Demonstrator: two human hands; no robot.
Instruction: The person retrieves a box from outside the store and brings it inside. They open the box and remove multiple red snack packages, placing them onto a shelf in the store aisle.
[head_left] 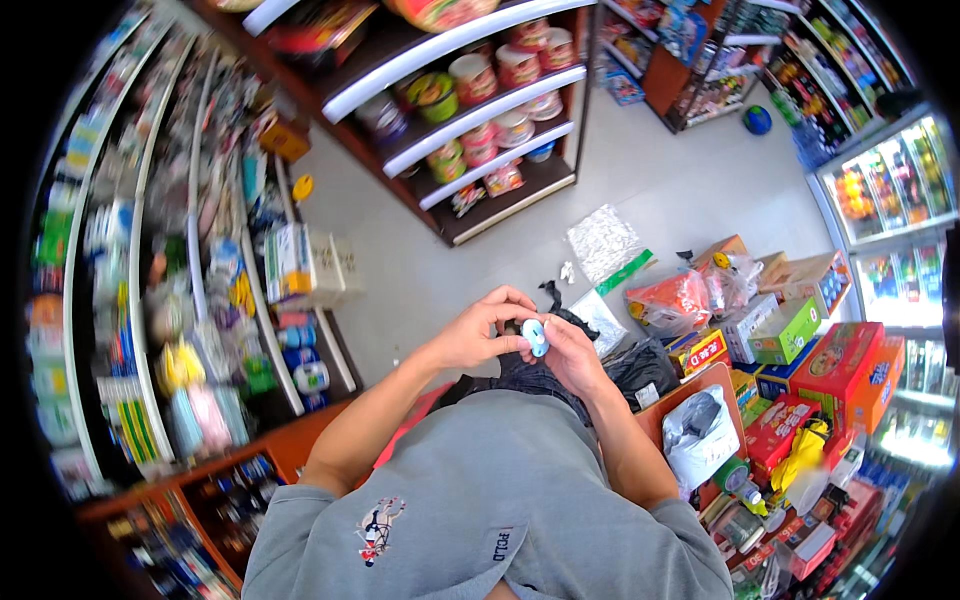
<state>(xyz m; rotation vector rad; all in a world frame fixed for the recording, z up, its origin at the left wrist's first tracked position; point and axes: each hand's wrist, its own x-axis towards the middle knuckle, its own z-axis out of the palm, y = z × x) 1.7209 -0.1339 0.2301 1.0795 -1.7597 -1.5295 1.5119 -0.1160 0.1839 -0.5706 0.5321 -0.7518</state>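
In front of my lap, a small rounded blue-and-white object (534, 337) is pinched between my two hands; its exact kind is too small to make out. My left hand (486, 328) bends its thumb and index finger against the object's left edge. From the other side, my right hand (568, 352) grips it with the fingers curled. Beyond my hands on the floor lie a clear bag of small white pieces (604, 245) with a green strip, a white plastic sheet (599, 318) and some black scraps (552, 292).
A shelf unit (455, 125) with several tubs stands ahead. Packed shelves (200, 260) line the left, beside a white-and-yellow box (290, 262). On the right are a red plastic bag (672, 303), stacked cartons (840, 365), a grey-lined bin (700, 430) and lit drink fridges (895, 190).
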